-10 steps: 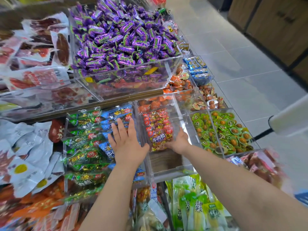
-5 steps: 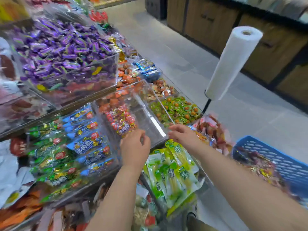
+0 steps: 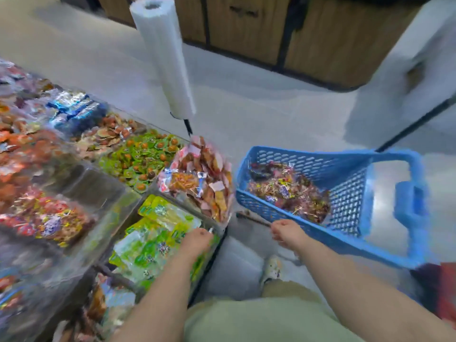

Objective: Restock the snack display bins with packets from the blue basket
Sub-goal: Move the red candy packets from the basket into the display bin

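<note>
The blue basket [image 3: 345,193] stands on the floor to my right, with mixed dark and colourful packets [image 3: 288,191] in its bottom. My right hand [image 3: 287,232] hovers at its near rim with loosely curled fingers and nothing visible in them. Over the corner of the bin of green packets [image 3: 158,240] lies my left hand [image 3: 197,240]; its fingers point down and away, hidden behind the back of the hand. A clear bin of red packets [image 3: 49,218] sits to the left, blurred.
More display bins hold pink-orange packets [image 3: 202,176], green round snacks [image 3: 140,159] and blue packets [image 3: 74,107]. A white roll of bags [image 3: 162,58] stands on a black rod at the display's edge. Wooden cabinets [image 3: 320,33] line the far side of the grey floor.
My view swung right and down from the shelves to the basket. Both hands left the red-packet bin; the right one moved to the basket's near rim, the left to the green packets.
</note>
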Demonstrator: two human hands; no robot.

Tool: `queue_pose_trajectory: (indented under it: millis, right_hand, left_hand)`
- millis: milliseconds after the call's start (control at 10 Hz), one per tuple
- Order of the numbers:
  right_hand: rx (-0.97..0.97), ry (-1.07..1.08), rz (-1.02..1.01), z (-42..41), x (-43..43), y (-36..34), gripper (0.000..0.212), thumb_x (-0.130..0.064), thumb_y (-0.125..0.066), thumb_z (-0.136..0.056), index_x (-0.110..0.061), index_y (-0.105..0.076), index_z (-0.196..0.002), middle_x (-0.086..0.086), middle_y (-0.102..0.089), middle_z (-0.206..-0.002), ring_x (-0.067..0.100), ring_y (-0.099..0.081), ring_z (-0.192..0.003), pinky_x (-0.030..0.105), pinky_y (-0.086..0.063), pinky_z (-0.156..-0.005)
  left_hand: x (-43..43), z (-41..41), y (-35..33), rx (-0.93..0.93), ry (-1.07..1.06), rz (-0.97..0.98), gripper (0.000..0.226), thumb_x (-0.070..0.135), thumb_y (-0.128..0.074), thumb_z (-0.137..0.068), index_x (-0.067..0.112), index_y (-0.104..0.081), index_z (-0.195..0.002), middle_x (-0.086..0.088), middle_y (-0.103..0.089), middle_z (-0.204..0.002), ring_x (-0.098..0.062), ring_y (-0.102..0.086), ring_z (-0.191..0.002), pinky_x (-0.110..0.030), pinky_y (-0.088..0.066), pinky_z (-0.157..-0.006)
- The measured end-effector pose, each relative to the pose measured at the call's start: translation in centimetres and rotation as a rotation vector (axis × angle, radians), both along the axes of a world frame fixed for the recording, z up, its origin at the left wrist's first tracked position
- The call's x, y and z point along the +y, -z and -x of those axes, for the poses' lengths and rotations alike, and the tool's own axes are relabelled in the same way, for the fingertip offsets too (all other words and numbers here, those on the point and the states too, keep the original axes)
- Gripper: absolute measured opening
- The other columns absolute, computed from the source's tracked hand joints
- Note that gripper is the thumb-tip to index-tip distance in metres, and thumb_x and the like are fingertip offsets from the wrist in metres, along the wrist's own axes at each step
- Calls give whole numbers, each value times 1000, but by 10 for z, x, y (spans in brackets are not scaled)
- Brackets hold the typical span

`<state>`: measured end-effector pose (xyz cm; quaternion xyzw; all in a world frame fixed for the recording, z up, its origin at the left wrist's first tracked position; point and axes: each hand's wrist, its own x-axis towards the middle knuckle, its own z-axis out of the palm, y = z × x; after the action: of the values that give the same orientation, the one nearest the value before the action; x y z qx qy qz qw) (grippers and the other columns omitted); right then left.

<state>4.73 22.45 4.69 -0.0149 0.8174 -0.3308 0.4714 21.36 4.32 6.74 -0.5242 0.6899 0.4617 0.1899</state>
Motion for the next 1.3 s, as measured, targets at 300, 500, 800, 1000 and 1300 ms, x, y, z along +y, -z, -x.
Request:
queue_pose_trajectory:
  millis: [300,500,800,1000,1300]
  right_hand:
    - [-190,-81,-264,43,137,13,31,-1,-41,-95,1,-54,-122,20,-55,-127,31,-52,-116,32,-43,-89]
    - [-226,126,-256,73,140,-7,12,-10,-43,-95,-9,-55,-97,9,-55,-84,15,-50,-66,25,-39,-58]
    - [-226,250,-275,124,103,3,19,-10,-46,-94,-18,-48,-77,-1,-47,-71,14,-49,-67,23,-43,-63]
    - [-219,201,-296,166,64,19,26,-13,-46,-96,-18,-48,-70,-3,-45,-70,8,-46,-64,16,-38,-58]
    - [-259,378,-215,208,29,69,26,-15,-43,-96,-6,-53,-74,13,-46,-73,19,-41,-65,31,-34,-65]
  left_hand:
    - [63,63,42,-209,78,-217,21,10,-45,-95,8,-49,-75,-10,-50,-67,-15,-48,-51,-27,-42,-54]
    - [67,129,23,-251,235,-178,24,12,-48,-96,8,-55,-73,-11,-61,-80,-24,-59,-71,-27,-43,-65]
    - [33,222,41,-245,346,-195,23,16,-43,-98,14,-48,-76,-7,-57,-79,-16,-49,-61,-22,-37,-51]
    - [-13,297,53,-301,840,-115,30,18,-39,-101,15,-47,-71,-16,-57,-100,-23,-55,-87,-24,-39,-65]
    - [-51,374,106,-201,852,-45,22,23,-44,-99,10,-56,-112,-9,-57,-99,-22,-54,-89,-28,-36,-76]
